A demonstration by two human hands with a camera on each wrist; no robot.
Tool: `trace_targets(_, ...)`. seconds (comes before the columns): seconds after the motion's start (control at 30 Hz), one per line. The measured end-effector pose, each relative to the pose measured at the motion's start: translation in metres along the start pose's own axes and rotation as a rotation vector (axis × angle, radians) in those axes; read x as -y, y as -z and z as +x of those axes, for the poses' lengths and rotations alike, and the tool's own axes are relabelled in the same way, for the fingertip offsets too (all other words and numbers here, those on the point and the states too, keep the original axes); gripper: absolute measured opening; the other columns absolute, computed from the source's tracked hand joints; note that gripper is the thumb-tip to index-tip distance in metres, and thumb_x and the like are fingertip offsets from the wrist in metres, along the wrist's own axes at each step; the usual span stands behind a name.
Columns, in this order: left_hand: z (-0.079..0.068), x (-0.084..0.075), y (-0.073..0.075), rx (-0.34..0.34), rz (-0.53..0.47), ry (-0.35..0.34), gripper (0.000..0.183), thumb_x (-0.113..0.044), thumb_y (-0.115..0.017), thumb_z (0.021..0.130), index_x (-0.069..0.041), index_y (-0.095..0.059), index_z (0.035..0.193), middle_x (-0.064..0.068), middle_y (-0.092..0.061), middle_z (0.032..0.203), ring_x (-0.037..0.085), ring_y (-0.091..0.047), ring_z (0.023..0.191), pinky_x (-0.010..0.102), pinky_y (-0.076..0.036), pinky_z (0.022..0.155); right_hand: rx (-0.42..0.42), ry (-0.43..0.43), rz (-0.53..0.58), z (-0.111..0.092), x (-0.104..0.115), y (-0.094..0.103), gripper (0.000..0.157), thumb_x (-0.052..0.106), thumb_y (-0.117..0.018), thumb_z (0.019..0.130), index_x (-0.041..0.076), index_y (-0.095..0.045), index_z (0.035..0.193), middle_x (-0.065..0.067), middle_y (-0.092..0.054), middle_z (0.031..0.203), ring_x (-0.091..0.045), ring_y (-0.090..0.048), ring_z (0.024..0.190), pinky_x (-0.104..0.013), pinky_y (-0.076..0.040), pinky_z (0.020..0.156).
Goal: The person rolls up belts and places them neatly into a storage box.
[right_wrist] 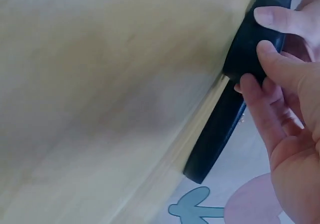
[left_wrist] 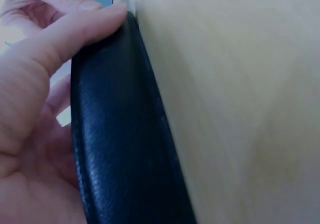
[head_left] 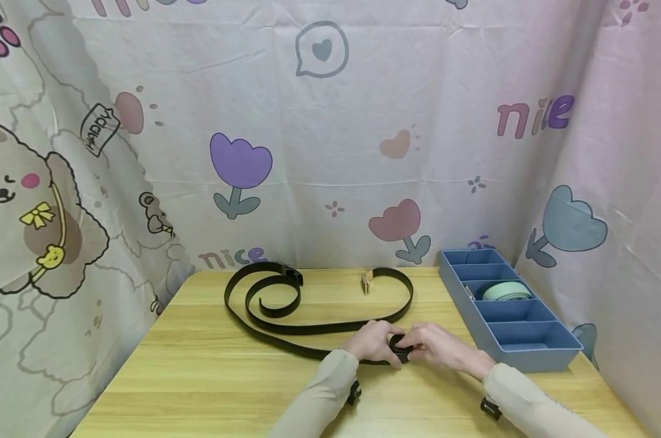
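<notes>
A dark leather belt (head_left: 253,331) stands on its edge on the wooden table, and its near end is rolled into a small coil (head_left: 400,351). My left hand (head_left: 371,340) holds this coil from the left, with the strap passing under it. In the left wrist view the thumb presses on the black leather strap (left_wrist: 115,124). From the right, my right hand (head_left: 436,345) grips the same coil; the right wrist view shows fingertips on the rolled leather (right_wrist: 250,54). The belt's dark buckle (head_left: 293,275) lies at the back left.
A second dark belt (head_left: 330,328) curves behind the hands, with a metal buckle (head_left: 365,281) at one end and a loose curl at the other. On the right stands a blue divided box (head_left: 538,360) holding a rolled mint-green belt (head_left: 507,291). A printed curtain (head_left: 330,152) hangs behind the table.
</notes>
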State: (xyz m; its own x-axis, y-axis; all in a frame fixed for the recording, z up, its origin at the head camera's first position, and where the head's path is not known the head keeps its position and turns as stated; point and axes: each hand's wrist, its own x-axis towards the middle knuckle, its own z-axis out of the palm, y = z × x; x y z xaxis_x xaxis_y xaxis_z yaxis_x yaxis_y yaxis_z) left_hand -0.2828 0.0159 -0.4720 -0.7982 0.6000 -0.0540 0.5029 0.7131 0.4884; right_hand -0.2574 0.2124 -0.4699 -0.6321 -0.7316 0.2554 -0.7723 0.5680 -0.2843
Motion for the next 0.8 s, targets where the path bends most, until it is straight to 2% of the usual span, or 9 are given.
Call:
trace_targets(0.1, 0.002, -0.001, -0.002, -0.055, 0.065, 0.004, 0.060, -0.038, -0.092, 0.063, -0.032, -0.071, 0.118, -0.015, -0.071, 0.106, 0.006, -0.061, 0.085, 0.023, -0.048, 0.077, 0.010, -0.027, -0.051, 0.001, 0.004, 0.000, 0.025, 0.008, -0.076, 0.081, 0.021, -0.075, 0.102, 0.011, -0.071, 0.093, 0.001, -0.056, 0.079, -0.019, -0.049, 0.067)
trace_targets(0.2, 0.003, -0.002, -0.004, -0.094, 0.123, -0.002, 0.051, -0.046, -0.090, 0.063, -0.033, -0.074, 0.110, -0.017, -0.071, 0.099, 0.006, -0.060, 0.078, 0.024, -0.046, 0.070, 0.005, -0.025, -0.114, 0.004, 0.010, -0.002, 0.017, 0.012, -0.077, 0.079, 0.026, -0.071, 0.087, 0.012, -0.065, 0.079, 0.002, -0.048, 0.069, -0.018, -0.042, 0.060)
trace_targets(0.27, 0.003, -0.001, -0.006, -0.102, 0.150, -0.019, 0.050, -0.051, -0.088, 0.063, -0.034, -0.074, 0.108, -0.018, -0.070, 0.094, 0.004, -0.056, 0.073, 0.024, -0.044, 0.067, -0.011, -0.008, -0.131, 0.004, 0.011, -0.004, 0.017, 0.012, -0.079, 0.077, 0.026, -0.071, 0.083, 0.012, -0.064, 0.075, 0.004, -0.048, 0.068, -0.018, -0.042, 0.059)
trace_targets(0.37, 0.001, 0.002, -0.005, -0.066, 0.168, -0.053, 0.056, -0.048, -0.088, 0.065, -0.031, -0.071, 0.116, -0.017, -0.070, 0.088, 0.001, -0.055, 0.070, 0.022, -0.044, 0.068, -0.021, 0.017, -0.115, 0.005, 0.009, -0.005, 0.019, 0.010, -0.079, 0.076, 0.024, -0.076, 0.088, 0.011, -0.068, 0.079, 0.004, -0.053, 0.071, -0.019, -0.046, 0.061)
trace_targets(0.5, -0.003, 0.005, 0.001, 0.020, 0.102, -0.075, 0.070, -0.033, -0.089, 0.068, -0.026, -0.062, 0.132, -0.014, -0.066, 0.074, -0.001, -0.055, 0.065, 0.019, -0.046, 0.068, -0.002, 0.036, -0.081, 0.004, 0.003, -0.002, 0.025, 0.008, -0.080, 0.075, 0.017, -0.078, 0.098, 0.008, -0.073, 0.087, 0.002, -0.059, 0.077, -0.020, -0.050, 0.067)
trace_targets(0.6, -0.005, 0.006, 0.003, 0.038, 0.061, -0.079, 0.074, -0.029, -0.089, 0.069, -0.027, -0.058, 0.137, -0.013, -0.065, 0.072, 0.000, -0.055, 0.061, 0.018, -0.046, 0.064, 0.036, 0.026, -0.049, 0.004, 0.000, 0.003, 0.027, 0.008, -0.080, 0.076, 0.014, -0.078, 0.102, 0.005, -0.073, 0.090, 0.002, -0.060, 0.079, -0.019, -0.051, 0.069)
trace_targets(0.7, -0.006, 0.004, 0.004, -0.016, 0.096, -0.085, 0.068, -0.032, -0.090, 0.067, -0.028, -0.064, 0.130, -0.013, -0.072, 0.089, 0.000, -0.056, 0.068, 0.020, -0.047, 0.067, 0.071, 0.010, -0.042, 0.007, 0.000, 0.005, 0.026, 0.007, -0.080, 0.077, 0.015, -0.078, 0.102, 0.007, -0.072, 0.091, 0.000, -0.058, 0.077, -0.018, -0.049, 0.068)
trace_targets(0.8, -0.005, 0.001, 0.004, -0.094, 0.156, -0.067, 0.050, -0.036, -0.091, 0.064, -0.028, -0.074, 0.111, -0.015, -0.072, 0.096, 0.002, -0.057, 0.072, 0.023, -0.046, 0.068, 0.085, 0.000, -0.094, 0.013, 0.005, 0.004, 0.019, 0.010, -0.078, 0.079, 0.022, -0.076, 0.093, 0.012, -0.068, 0.083, -0.001, -0.053, 0.072, -0.019, -0.044, 0.064)
